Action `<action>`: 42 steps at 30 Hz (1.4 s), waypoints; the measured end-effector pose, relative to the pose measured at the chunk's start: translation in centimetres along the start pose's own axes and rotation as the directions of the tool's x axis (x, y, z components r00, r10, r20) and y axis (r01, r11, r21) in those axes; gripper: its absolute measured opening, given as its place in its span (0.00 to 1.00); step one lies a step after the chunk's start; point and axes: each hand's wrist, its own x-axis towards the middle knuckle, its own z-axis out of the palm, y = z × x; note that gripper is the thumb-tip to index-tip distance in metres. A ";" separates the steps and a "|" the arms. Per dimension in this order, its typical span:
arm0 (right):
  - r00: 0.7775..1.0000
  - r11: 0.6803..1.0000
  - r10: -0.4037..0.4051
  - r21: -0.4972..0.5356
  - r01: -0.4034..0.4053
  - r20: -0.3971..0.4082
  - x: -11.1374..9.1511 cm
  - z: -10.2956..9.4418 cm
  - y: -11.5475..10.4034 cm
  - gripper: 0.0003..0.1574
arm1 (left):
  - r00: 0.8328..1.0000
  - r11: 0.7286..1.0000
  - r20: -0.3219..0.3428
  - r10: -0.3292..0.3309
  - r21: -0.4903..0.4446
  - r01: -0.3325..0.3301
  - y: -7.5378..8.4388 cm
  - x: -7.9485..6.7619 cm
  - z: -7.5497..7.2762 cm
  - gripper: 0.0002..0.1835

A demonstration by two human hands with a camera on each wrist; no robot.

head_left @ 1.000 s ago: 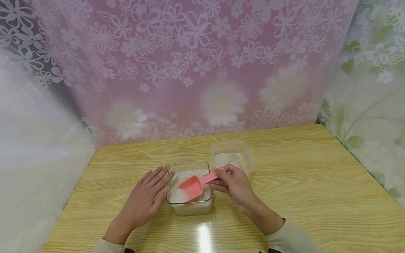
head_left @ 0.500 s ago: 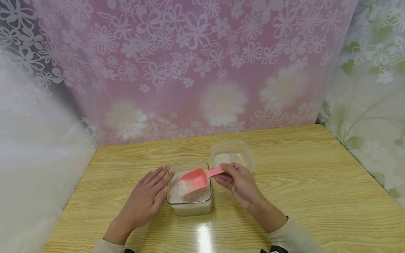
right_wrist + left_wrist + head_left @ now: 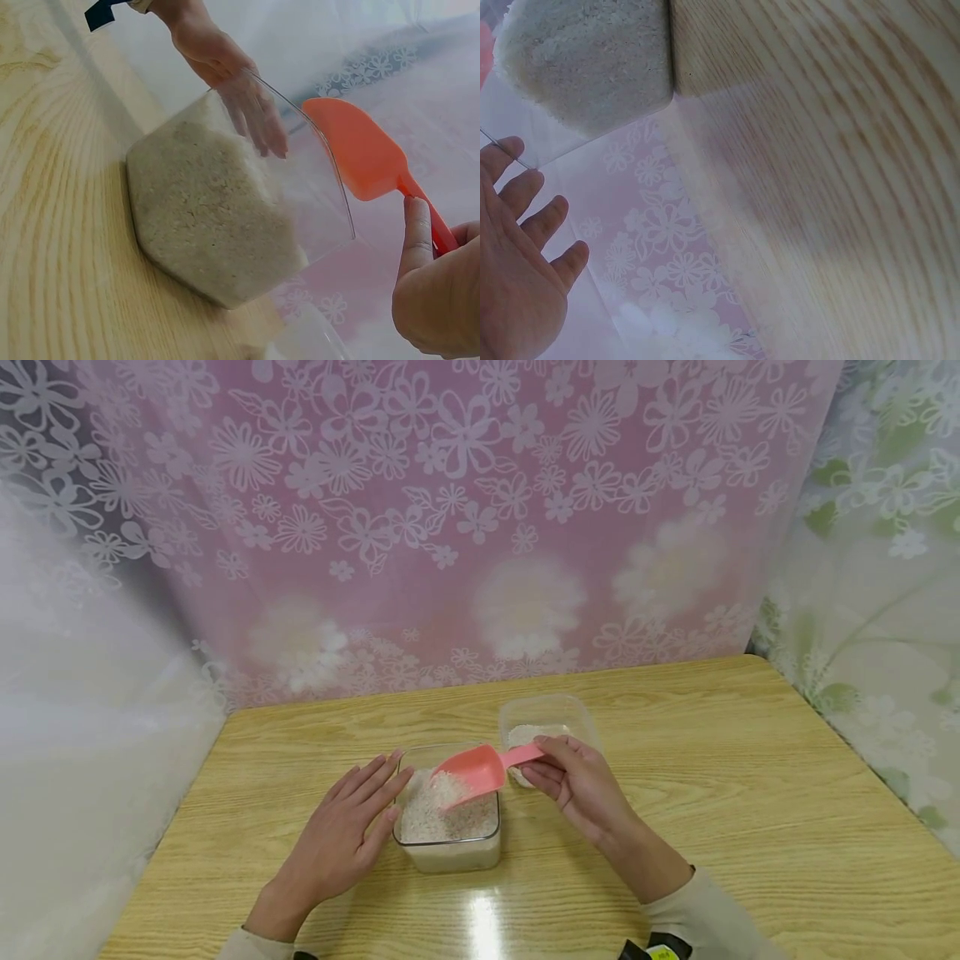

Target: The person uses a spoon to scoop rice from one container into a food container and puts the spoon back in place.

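Fingers of the right hand (image 3: 581, 781) pinched the pink scoop (image 3: 472, 772), loaded with rice, above the square container (image 3: 448, 852) at lower centre; the left hand (image 3: 352, 831) lay flat-fingered against it. Carrying it level to the upper tub (image 3: 588, 727) likely followed.

Both hands are bare — left hand (image 3: 341, 835), right hand (image 3: 583, 785). Each arm wears a pale cream sleeve (image 3: 701, 914). A black band with a yellow-green mark (image 3: 652, 950) sits by the right cuff.

A staged tabletop set: a wooden table (image 3: 750, 793) boxed in by floral plastic sheets (image 3: 465, 518).
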 end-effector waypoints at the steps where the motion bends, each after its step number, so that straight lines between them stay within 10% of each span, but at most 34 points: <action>1: 1.000 1.000 -0.003 0.003 0.003 0.003 0.0 -0.1 -0.1 0.07 | 1.000 1.000 -0.001 0.002 0.000 -0.002 0.0 0.0 0.0 0.27; 25: 0.998 0.987 -0.057 0.153 0.057 0.000 0.7 -3.9 -3.9 0.09 | 1.000 1.000 -0.006 -0.002 0.001 0.002 0.1 -0.2 0.1 0.26; 42: 0.973 0.952 -0.133 0.250 0.178 -0.189 2.4 -9.8 -5.4 0.10 | 1.000 1.000 -0.017 0.010 -0.008 -0.010 0.0 0.0 0.2 0.26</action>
